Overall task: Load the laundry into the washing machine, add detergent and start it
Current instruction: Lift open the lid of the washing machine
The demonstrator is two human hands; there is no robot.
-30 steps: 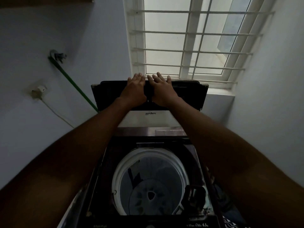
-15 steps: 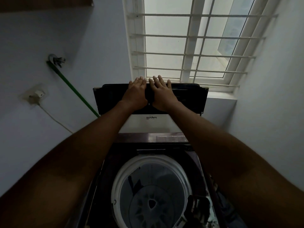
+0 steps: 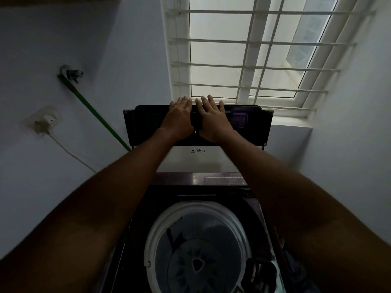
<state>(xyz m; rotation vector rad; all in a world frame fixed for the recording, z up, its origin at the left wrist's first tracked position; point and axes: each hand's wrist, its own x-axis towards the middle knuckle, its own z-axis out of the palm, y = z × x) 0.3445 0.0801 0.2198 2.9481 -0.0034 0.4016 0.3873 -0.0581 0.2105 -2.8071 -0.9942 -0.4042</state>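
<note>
Washer (image 3: 203, 180): top-loader under the window, lid (image 3: 249, 125) raised upright, drum (image 3: 198, 250) open below.
Left hand (image 3: 178, 120): arm outstretched, grip flat, fingers straight over the lid's top edge.
Right hand (image 3: 212, 121): the same, just beside the left.
Writing: "Whirlpool", seen upside down beneath the lid.
Room: walls close on both sides; window (image 3: 249, 53) bars just behind the lid; green hose (image 3: 95, 111) at left.

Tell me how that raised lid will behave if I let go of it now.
The lid looks like a stiff folded panel, so it should not flex. It stands near upright, both hands flat against it, so it may stay up. If nudged forward it would likely drop over the drum.
</note>
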